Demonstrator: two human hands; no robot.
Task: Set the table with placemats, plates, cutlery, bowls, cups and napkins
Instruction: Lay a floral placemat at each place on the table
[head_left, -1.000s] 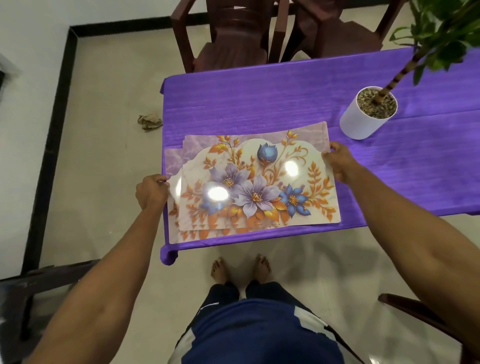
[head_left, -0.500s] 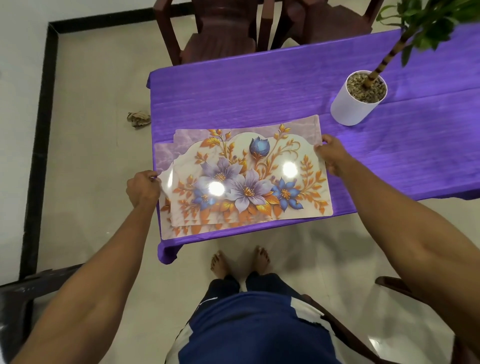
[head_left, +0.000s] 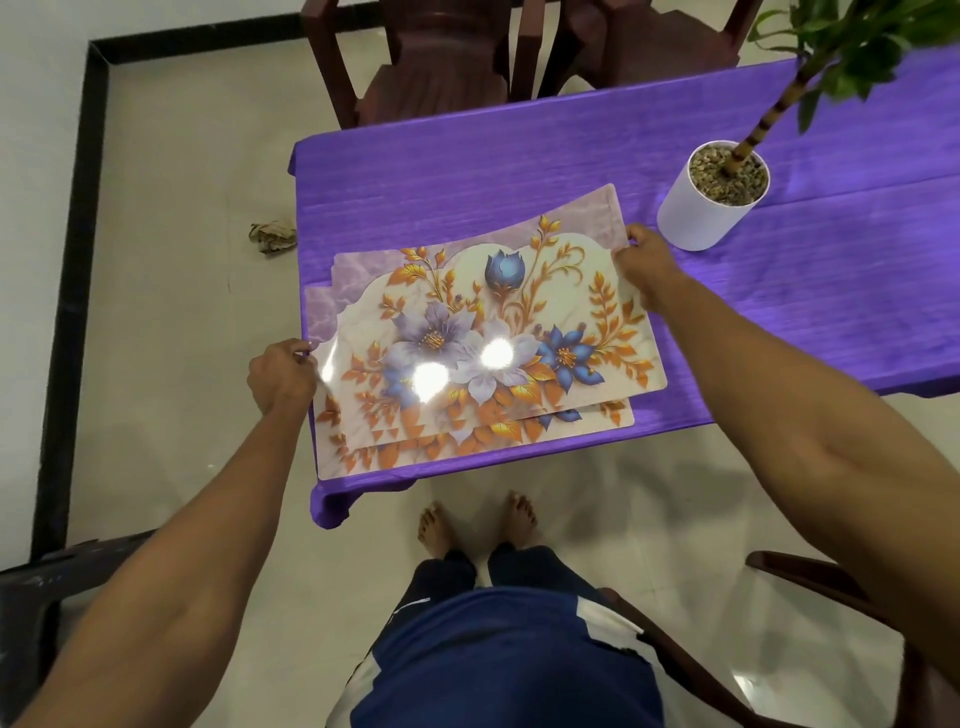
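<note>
Placemats (head_left: 483, 343) lie in a loose stack at the near corner of the table (head_left: 467, 176), glossy sheets printed with blue and lilac flowers and orange leaves, two bright lamp glares on the top one. The person standing at the table's edge has both hands on the top mat (head_left: 519, 291). The left hand (head_left: 280, 376) sits at the mat's left edge, fingers curled in and pinching that edge between thumb and fingertips. The right hand (head_left: 647, 265) is at the far right corner of the same mat, thumb over and fingers tucked beneath, clamped on it. Between the two hands the top mat sits skewed against the sheets under it, its right end pushed further out across the table, so the lower mats show as stepped edges below the left hand and along the near side. How many sheets are in the stack I cannot tell.

Just beyond the right hand, near but not touching it, stands a white pot (head_left: 709, 200) filled with gravel, a striped stem rising from it into green leaves. A purple cloth covers the table. Past the far side, well away from both hands, stand two dark wooden chairs (head_left: 426, 57). On the floor out beyond the left hand lies a crumpled brown leaf (head_left: 272, 236). Bare feet (head_left: 475, 522) show below the table's near edge.
</note>
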